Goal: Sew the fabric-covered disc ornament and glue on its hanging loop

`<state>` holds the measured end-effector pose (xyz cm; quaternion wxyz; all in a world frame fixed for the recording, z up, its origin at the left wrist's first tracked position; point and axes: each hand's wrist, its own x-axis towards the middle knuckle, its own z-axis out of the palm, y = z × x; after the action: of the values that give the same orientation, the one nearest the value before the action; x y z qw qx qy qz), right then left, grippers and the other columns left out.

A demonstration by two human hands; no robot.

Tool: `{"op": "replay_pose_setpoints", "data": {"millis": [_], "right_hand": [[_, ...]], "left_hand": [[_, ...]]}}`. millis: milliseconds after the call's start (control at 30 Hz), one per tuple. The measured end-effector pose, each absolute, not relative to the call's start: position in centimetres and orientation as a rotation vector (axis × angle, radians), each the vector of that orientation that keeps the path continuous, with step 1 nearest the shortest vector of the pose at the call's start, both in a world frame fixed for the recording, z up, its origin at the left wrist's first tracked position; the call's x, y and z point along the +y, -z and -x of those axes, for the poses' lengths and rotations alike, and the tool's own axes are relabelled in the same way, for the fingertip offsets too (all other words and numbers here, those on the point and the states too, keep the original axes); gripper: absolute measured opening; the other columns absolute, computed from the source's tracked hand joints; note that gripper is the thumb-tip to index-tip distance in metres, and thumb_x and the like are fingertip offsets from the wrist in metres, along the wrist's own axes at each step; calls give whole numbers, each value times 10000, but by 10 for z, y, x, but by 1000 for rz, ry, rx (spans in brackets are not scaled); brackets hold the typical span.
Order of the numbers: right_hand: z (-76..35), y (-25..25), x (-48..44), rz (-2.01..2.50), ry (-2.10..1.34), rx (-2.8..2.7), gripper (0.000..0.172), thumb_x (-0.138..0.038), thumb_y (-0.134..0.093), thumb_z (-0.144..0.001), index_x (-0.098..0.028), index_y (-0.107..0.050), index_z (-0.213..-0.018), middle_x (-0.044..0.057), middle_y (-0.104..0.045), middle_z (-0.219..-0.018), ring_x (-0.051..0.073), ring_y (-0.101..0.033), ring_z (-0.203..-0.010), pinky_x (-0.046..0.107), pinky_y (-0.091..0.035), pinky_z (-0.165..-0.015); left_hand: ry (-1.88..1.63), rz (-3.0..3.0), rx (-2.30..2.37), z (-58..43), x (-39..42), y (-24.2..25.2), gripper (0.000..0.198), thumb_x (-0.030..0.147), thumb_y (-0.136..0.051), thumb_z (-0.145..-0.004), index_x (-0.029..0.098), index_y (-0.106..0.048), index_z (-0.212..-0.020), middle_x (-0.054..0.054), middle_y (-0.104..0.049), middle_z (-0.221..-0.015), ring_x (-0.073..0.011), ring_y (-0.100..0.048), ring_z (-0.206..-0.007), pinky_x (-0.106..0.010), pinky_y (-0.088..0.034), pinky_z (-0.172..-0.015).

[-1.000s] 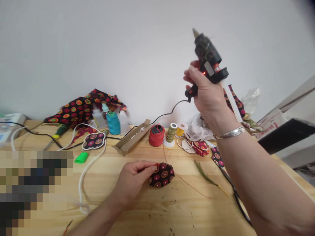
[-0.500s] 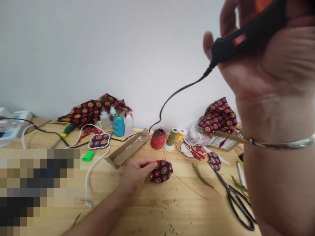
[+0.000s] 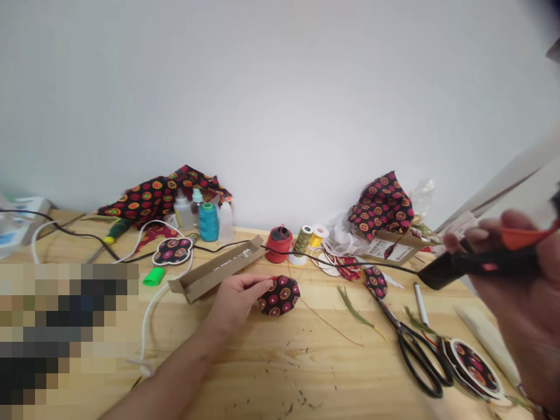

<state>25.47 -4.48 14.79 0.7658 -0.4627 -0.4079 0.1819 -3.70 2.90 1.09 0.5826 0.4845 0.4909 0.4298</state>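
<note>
My left hand (image 3: 238, 297) pinches the edge of a small dark fabric piece (image 3: 279, 296) with pink and orange dots, close over the wooden table. A thin red-brown thread (image 3: 332, 325) trails from it to the right. At the right edge, my right hand (image 3: 520, 303), somewhat blurred, is wrapped round a black corded glue gun (image 3: 494, 265) with an orange trigger and a small red light; its front end is out of view. Below that hand lie black scissors (image 3: 420, 350) and a stack of scalloped fabric pieces with white rims (image 3: 475, 367).
An open cardboard box (image 3: 219, 271) stands behind my left hand. Red (image 3: 278, 245), olive (image 3: 303, 242) and teal (image 3: 209, 223) thread spools line the back, near bottles and patterned cloth (image 3: 382, 204). The black cord (image 3: 324, 256) crosses behind the fabric piece. A green cap (image 3: 153, 276) lies left.
My right hand has come down and to the right with the glue gun, uncovering the stacked pieces. My left hand keeps its pinch on the fabric piece. The view has shifted slightly.
</note>
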Motion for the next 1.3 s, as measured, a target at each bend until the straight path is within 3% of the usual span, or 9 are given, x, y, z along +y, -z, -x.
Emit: {"op": "replay_pose_setpoints", "data": {"millis": [67,167,300,400,533,733,833,1000,1300], "right_hand": [[-274,-129,-44,1091,-492,-717,139,-450,-650,-705,-312,-664,-700,61,-584,-970,237,-555,-971,472,-472,-837],[-304,-102,-39,1202,-515,-615,139,-463,-619,-718,-361,-653,-629,96,-589,-1050,279,-520,-1058,463,-478,-711],[-331,-66,-44,1294,-614,-735,53,-422,-652,-689,-369,-658,-686,95,-610,-967,277,-572,-989,421,-482,-745],[-329,-48,-55,1471,-762,-902,116,-371,-714,-620,-324,-666,-714,85,-649,-848,295,-634,-841,421,-499,-727],[-296,-47,-57,1644,-761,-1155,167,-366,-688,-655,-242,-684,-766,90,-690,-865,327,-617,-929,451,-514,-773],[-235,-49,-18,1408,-635,-1780,200,-301,-666,-708,-220,-650,-890,44,-670,-801,222,-617,-721,337,-510,-601],[-209,-50,-3,1324,-631,-1913,101,-259,-631,-740,-203,-614,-823,29,-623,-784,188,-586,-727,317,-484,-643],[-184,-50,1,1112,-696,-2016,60,-181,-590,-752,-189,-575,-809,47,-598,-851,160,-574,-757,294,-470,-686],[-193,-23,-5,1069,-594,-2062,132,-277,-635,-720,-176,-553,-741,40,-565,-734,148,-525,-643,276,-417,-568]], "left_hand": [[-1008,-1135,1153,37,28,-11,209,300,-683,-656,166,-747,-804,-56,-754,-796,-199,-668,-700,-252,-518,-589],[-1044,-1186,1191,38,30,-10,211,317,-691,-648,175,-749,-792,-55,-753,-813,-222,-669,-757,-279,-527,-637],[-1118,-1221,1230,41,37,-7,236,330,-708,-636,176,-746,-811,-57,-751,-851,-235,-658,-843,-313,-501,-782],[-1168,-1135,1217,42,44,-2,257,329,-724,-622,161,-741,-815,-68,-750,-849,-225,-661,-825,-318,-498,-789],[-1184,-1075,1238,41,48,4,293,339,-731,-611,144,-734,-829,-85,-749,-844,-219,-664,-808,-328,-499,-781],[-1031,-1064,1241,32,35,-1,248,317,-727,-626,157,-741,-814,-63,-753,-780,-191,-661,-694,-278,-506,-642],[-952,-1103,1256,29,31,-3,207,308,-712,-640,172,-747,-793,-47,-752,-747,-184,-649,-633,-250,-486,-541],[-1047,-1186,1248,34,32,-4,188,309,-699,-667,207,-746,-818,-22,-754,-833,-202,-658,-800,-262,-503,-721],[-1110,-1322,1310,29,27,-8,124,260,-692,-671,239,-751,-778,10,-756,-805,-193,-677,-762,-250,-531,-733]]}}
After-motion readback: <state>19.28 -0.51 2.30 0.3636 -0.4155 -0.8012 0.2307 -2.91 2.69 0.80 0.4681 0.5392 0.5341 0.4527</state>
